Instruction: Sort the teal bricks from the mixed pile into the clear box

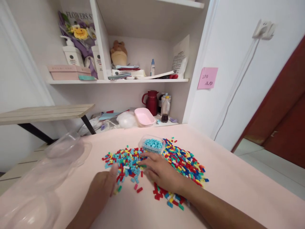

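Note:
Small coloured plastic bricks (183, 165) lie heaped on the pink tabletop, in red, blue, light blue, yellow, green and white. My right hand (159, 170) reaches over the middle of the heap, fingers stretched out and apart, the tips down among the bricks. Just beyond it stands a clear plastic tub (164, 147) full of light blue bricks (153, 143). At the left edge of the heap is my left hand (103, 184), edge-on with the thumb stretched out; its other fingers are mostly hidden. A few loose bricks (139, 190) lie between the hands.
Clear plastic containers (64, 149) lie at the table's left. Behind the table, a shelf holds a pink tray (144, 117), a red jug (152, 102) and a bottle of dark liquid (165, 111). A wooden bench-like top (45, 113) stands at the left.

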Demonstrator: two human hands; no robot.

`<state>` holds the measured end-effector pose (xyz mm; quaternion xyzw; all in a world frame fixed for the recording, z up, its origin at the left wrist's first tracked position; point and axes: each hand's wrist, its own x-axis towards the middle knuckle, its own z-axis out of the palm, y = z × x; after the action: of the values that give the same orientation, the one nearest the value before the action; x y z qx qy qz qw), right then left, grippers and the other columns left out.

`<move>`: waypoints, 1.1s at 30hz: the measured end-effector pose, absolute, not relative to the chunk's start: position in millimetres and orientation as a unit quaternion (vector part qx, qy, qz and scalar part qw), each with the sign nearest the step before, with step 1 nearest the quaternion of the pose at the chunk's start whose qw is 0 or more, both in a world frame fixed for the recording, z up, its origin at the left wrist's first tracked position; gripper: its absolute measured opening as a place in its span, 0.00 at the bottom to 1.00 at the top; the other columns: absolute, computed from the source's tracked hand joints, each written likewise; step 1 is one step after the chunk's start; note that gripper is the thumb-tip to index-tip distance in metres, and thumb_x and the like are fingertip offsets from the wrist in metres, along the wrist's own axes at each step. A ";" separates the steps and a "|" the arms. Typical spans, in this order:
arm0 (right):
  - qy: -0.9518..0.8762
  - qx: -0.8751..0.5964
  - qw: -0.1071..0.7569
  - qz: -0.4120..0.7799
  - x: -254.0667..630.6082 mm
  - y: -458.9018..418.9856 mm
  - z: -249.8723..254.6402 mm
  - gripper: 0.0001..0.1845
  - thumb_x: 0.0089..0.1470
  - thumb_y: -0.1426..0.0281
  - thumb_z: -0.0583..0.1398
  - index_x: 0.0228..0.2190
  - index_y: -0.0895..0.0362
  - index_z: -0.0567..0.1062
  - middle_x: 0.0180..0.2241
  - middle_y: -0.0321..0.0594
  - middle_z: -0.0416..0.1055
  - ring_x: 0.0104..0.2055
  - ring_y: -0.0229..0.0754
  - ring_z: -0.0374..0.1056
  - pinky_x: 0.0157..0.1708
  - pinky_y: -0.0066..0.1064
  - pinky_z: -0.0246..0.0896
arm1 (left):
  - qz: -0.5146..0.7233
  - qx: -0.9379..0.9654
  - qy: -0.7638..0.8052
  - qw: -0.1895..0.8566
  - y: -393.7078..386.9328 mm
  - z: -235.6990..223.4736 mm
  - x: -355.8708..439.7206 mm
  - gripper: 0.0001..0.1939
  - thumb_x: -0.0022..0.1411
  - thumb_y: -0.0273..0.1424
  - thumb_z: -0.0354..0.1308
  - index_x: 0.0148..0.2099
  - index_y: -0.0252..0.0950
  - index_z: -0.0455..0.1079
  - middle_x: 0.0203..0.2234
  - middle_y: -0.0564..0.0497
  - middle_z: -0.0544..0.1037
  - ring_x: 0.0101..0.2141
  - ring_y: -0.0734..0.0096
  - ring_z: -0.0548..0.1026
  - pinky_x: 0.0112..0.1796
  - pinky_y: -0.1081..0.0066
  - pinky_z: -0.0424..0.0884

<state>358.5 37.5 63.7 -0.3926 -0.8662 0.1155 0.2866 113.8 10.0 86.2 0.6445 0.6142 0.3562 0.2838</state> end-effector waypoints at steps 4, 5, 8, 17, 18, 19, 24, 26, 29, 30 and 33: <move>-0.899 -0.350 0.230 0.125 356.7 32.5 69.9 0.16 0.61 0.73 0.56 0.48 0.52 0.75 0.53 0.42 0.71 0.56 0.45 0.64 0.57 0.39 0.55 | 0.272 0.685 0.573 0.358 11.3 74.5 119.5 0.30 0.55 0.57 0.52 0.12 0.41 0.61 0.08 0.54 0.63 0.14 0.70 0.63 0.23 0.70 0.60; -0.902 -0.349 0.219 0.126 357.8 32.7 72.3 0.14 0.60 0.74 0.56 0.46 0.53 0.76 0.49 0.41 0.74 0.53 0.44 0.67 0.56 0.37 0.57 | 0.264 0.689 0.563 0.373 12.3 72.3 119.6 0.30 0.56 0.57 0.52 0.13 0.41 0.64 0.09 0.53 0.65 0.14 0.70 0.65 0.24 0.70 0.61; -0.899 -0.372 0.195 0.121 363.9 35.4 79.0 0.14 0.58 0.78 0.54 0.38 0.54 0.78 0.39 0.38 0.78 0.44 0.42 0.70 0.48 0.33 0.61 | 0.257 0.709 0.526 0.394 16.1 69.0 119.0 0.29 0.59 0.55 0.49 0.20 0.39 0.71 0.13 0.51 0.70 0.19 0.70 0.68 0.26 0.71 0.61; -0.889 -0.394 0.197 0.128 369.8 37.8 82.3 0.15 0.55 0.79 0.54 0.36 0.54 0.79 0.39 0.38 0.78 0.43 0.42 0.71 0.46 0.31 0.62 | 0.289 0.802 0.416 0.317 20.9 65.7 127.3 0.20 0.66 0.45 0.47 0.32 0.41 0.75 0.32 0.48 0.76 0.36 0.65 0.73 0.41 0.68 0.68; -0.892 -0.387 0.195 0.132 369.6 37.8 82.2 0.15 0.54 0.80 0.54 0.35 0.54 0.79 0.38 0.38 0.78 0.43 0.42 0.71 0.46 0.31 0.62 | 0.289 0.803 0.416 0.315 21.2 63.9 128.4 0.19 0.65 0.44 0.48 0.33 0.41 0.75 0.33 0.48 0.76 0.37 0.65 0.73 0.42 0.67 0.68; -0.894 -0.380 0.193 0.137 369.4 37.8 82.1 0.16 0.53 0.81 0.54 0.34 0.55 0.79 0.38 0.38 0.78 0.42 0.42 0.71 0.46 0.30 0.62 | 0.290 0.802 0.420 0.311 21.5 62.1 129.2 0.18 0.65 0.44 0.48 0.34 0.42 0.75 0.34 0.48 0.76 0.38 0.64 0.73 0.42 0.67 0.68; -0.892 -0.365 0.214 0.156 370.2 40.5 79.1 0.19 0.49 0.85 0.53 0.33 0.56 0.79 0.38 0.39 0.77 0.43 0.41 0.71 0.46 0.30 0.63 | 0.291 0.792 0.459 0.278 21.0 58.8 130.8 0.19 0.66 0.44 0.46 0.38 0.43 0.76 0.36 0.48 0.75 0.40 0.64 0.73 0.44 0.66 0.68; -0.891 -0.357 0.225 0.168 370.8 41.9 78.0 0.19 0.48 0.85 0.53 0.33 0.56 0.79 0.38 0.39 0.77 0.43 0.41 0.71 0.48 0.31 0.62 | 0.280 0.789 0.480 0.262 18.4 61.2 131.3 0.21 0.66 0.46 0.44 0.37 0.43 0.75 0.34 0.49 0.74 0.37 0.64 0.73 0.41 0.66 0.68; -0.893 -0.344 0.220 0.190 371.8 43.0 78.0 0.20 0.45 0.87 0.52 0.28 0.56 0.78 0.36 0.37 0.76 0.41 0.39 0.71 0.48 0.30 0.62 | 0.242 0.798 0.492 0.252 12.8 65.1 133.5 0.22 0.66 0.47 0.43 0.34 0.43 0.74 0.29 0.51 0.71 0.30 0.67 0.71 0.34 0.68 0.66; -0.893 -0.343 0.218 0.193 372.0 43.2 78.1 0.21 0.44 0.87 0.52 0.27 0.55 0.78 0.36 0.37 0.76 0.41 0.39 0.71 0.48 0.30 0.61 | 0.230 0.804 0.487 0.250 11.1 65.6 134.6 0.23 0.66 0.47 0.43 0.32 0.43 0.74 0.28 0.51 0.71 0.30 0.68 0.70 0.33 0.69 0.65; -0.893 -0.342 0.218 0.194 372.5 43.2 77.3 0.22 0.44 0.88 0.52 0.27 0.55 0.79 0.36 0.36 0.76 0.43 0.39 0.70 0.49 0.31 0.61 | 0.203 0.825 0.469 0.242 8.4 64.2 137.9 0.22 0.67 0.46 0.43 0.30 0.43 0.73 0.30 0.50 0.72 0.32 0.67 0.71 0.34 0.69 0.65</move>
<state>372.5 43.2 77.3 -0.3422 -0.8933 0.1935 0.2179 137.9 8.4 64.2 0.8247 0.4693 0.2027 0.2419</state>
